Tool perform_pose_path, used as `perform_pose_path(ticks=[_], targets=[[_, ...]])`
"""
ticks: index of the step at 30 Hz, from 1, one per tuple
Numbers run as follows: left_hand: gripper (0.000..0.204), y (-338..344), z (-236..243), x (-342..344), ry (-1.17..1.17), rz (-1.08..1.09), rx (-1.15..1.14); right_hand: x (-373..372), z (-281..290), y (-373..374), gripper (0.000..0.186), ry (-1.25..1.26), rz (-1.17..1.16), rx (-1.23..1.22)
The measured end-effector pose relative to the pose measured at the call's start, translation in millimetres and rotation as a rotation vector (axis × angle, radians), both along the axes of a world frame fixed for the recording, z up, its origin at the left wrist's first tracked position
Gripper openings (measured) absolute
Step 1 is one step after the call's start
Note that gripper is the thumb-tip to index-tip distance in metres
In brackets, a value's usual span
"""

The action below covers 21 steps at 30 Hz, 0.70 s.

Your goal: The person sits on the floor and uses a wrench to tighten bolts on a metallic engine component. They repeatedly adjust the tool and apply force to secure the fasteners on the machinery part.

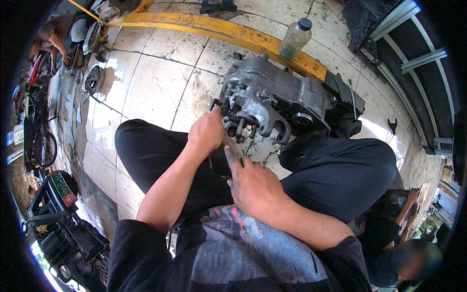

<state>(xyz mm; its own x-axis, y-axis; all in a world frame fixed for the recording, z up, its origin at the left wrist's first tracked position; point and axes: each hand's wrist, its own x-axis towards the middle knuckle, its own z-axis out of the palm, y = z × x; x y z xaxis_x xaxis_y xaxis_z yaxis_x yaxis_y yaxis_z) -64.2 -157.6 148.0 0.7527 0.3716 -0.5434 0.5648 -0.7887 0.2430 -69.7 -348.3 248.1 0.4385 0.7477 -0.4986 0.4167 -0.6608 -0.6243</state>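
A grey metal engine casing (272,90) lies on the tiled floor in front of my crossed legs. At its near left side, my left hand (208,130) is closed beside the bolts and a curved bracket arm (265,117). A dark, narrow piece (225,106) shows just above that fist; what the fingers grip is mostly hidden. Below the fist, a greyish strip (229,142) shows, and I cannot tell whether both belong to one object. My right hand (255,187) is nearer my body, index finger stretched toward the strip, the other fingers apart and dirty with grease.
A yellow metal beam (194,25) runs behind the casing, with a plastic bottle (296,39) by it. A round metal part (94,79) lies left. A dark metal-framed structure (413,63) stands right. Other people are at the far left and lower right; a motorcycle (63,228) stands lower left.
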Motion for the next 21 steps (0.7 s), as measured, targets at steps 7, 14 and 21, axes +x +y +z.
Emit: perform_pose_path(ticks=[7, 14, 21], targets=[[0.024, -3, 6, 3, 0.058, -0.056, 0.012, 2, 3, 0, 0.074, 0.040, 0.010, 0.003], [0.022, 3, 6, 4, 0.047, -0.107, 0.006, -1, 1, 1, 0.075, 0.020, 0.012, 0.006], [0.022, 5, 13, -3, 0.059, -0.111, -0.028, -2, 1, -2, 0.076, 0.005, 0.024, -0.001]])
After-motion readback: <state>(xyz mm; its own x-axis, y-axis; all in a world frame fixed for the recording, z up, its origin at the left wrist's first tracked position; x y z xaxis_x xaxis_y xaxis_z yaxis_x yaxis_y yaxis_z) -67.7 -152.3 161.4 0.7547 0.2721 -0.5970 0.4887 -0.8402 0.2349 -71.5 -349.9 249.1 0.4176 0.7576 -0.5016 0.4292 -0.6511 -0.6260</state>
